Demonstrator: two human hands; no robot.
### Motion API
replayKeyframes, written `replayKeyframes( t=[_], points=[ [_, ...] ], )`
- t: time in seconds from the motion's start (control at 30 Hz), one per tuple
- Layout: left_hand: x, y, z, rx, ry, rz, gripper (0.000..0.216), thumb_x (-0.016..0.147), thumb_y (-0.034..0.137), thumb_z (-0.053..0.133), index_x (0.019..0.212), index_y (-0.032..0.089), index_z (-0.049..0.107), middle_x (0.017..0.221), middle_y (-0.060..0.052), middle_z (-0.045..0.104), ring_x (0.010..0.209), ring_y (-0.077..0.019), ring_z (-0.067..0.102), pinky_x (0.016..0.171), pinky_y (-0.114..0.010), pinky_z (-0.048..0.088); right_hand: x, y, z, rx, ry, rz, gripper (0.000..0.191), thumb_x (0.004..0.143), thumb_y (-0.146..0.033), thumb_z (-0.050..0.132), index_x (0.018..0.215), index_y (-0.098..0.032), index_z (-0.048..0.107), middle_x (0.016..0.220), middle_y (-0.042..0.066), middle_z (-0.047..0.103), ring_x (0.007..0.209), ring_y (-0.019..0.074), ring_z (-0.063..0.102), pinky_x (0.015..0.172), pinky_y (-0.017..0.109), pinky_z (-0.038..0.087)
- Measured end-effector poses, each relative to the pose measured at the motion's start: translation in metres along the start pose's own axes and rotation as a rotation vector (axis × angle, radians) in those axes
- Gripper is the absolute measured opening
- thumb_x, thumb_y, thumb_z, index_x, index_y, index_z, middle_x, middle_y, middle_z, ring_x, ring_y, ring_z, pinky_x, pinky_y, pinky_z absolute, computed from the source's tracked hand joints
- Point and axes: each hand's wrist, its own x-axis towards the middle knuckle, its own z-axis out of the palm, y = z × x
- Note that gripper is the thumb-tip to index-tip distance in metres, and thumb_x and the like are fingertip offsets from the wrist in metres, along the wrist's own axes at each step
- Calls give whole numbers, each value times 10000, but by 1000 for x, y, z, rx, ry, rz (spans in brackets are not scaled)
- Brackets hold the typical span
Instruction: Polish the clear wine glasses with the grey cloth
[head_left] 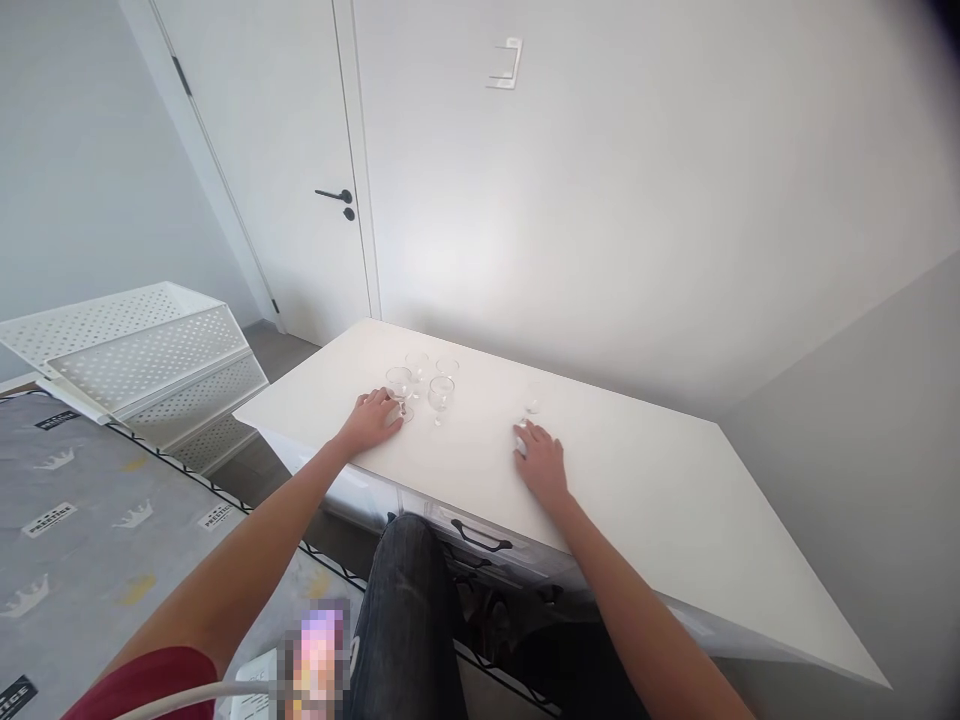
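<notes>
Several clear stemmed glasses stand on the white top of a chest of drawers. My left hand lies low beside the nearest left glass, fingers and thumb closed about its foot. Close to it are another glass and two fainter ones behind, one glass and one glass. Farther right, my right hand rests on the top with bent fingers at the foot of a separate glass. That glass is faint against the white surface, and its foot is partly covered by my fingertips.
Black handles mark the drawer fronts by my knees. A wall runs behind the chest, with a closed door at the left. White perforated racks and a grey patterned mattress lie to my left. A cable crosses my left sleeve.
</notes>
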Motion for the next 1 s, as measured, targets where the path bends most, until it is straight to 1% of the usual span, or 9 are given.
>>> replayKeyframes(
  t=[0.13, 0.27, 0.47, 0.57, 0.67, 0.73, 0.8, 0.9, 1.0],
  points=[
    [-5, 6, -3, 43, 18, -43, 377, 1033, 455, 509, 1261, 196, 659, 1343, -189, 643, 1275, -398, 605, 1096, -604, 459, 11, -55, 5, 50, -77, -103, 593, 1041, -267, 456, 1625, -237, 556, 1802, 91, 389, 1646, 360, 380, 1324, 700, 252],
    [-22, 13, -3, 79, 16, -135, 268, 1053, 466, 483, 1082, 214, 572, 1190, -177, 641, 1123, -385, 616, 979, -560, 482, 25, -88, 12, 78, -80, -165, 595, 1051, -293, 462, 1637, -222, 541, 1810, 97, 371, 1660, 350, 360, 1335, 674, 255],
    [-42, 15, -2, 75, -9, -152, 201, 1058, 412, 430, 928, 260, 435, 1072, -142, 615, 1037, -367, 600, 923, -542, 474, 38, -99, 16, 109, -94, -189, 565, 1063, -322, 474, 1619, -278, 566, 1806, 92, 381, 1656, 350, 357, 1326, 683, 246],
    [-43, 13, -5, 36, -17, -126, 202, 1059, 403, 435, 913, 267, 403, 1037, -105, 612, 999, -325, 604, 913, -500, 489, 37, -94, 15, 157, -72, -216, 569, 1047, -326, 517, 1611, -291, 582, 1836, 107, 307, 1632, 354, 376, 1314, 645, 264],
    [-43, 14, -8, 15, -11, -116, 189, 1064, 374, 414, 911, 265, 399, 1036, -97, 612, 983, -300, 609, 914, -477, 501, 29, -81, 13, 335, 44, -258, 468, 994, -292, 574, 1436, -253, 724, 1751, 147, 420, 1516, 345, 472, 1276, 551, 316],
    [-45, 18, -10, 13, -11, -113, 178, 1060, 357, 405, 908, 263, 403, 1033, -98, 615, 975, -298, 612, 918, -482, 501, 23, -64, 9, 421, 101, -253, 311, 950, -298, 608, 1183, -230, 804, 1512, 159, 606, 1386, 344, 530, 1257, 549, 313],
    [-47, 22, -11, 12, -17, -107, 172, 1053, 350, 399, 905, 263, 407, 1024, -95, 620, 971, -301, 616, 923, -494, 497, 19, -37, 2, 500, 151, -203, 227, 891, -347, 670, 1033, -225, 798, 1319, 161, 655, 1298, 368, 535, 1221, 582, 328],
    [-52, 28, -13, 3, -18, -110, 176, 1043, 364, 388, 901, 264, 417, 1015, -96, 627, 971, -310, 620, 921, -507, 495, 22, 16, -14, 712, 238, -71, 298, 883, -488, 668, 986, -221, 755, 1144, 139, 655, 1130, 332, 579, 1095, 535, 458],
    [-60, 34, -14, -10, -17, -125, 181, 1020, 391, 407, 893, 263, 429, 987, -94, 632, 968, -318, 618, 920, -522, 492, 31, 72, -29, 1070, 326, 50, 494, 924, -691, 551, 988, -219, 683, 944, 76, 679, 877, 256, 641, 836, 425, 564]
  ],
)
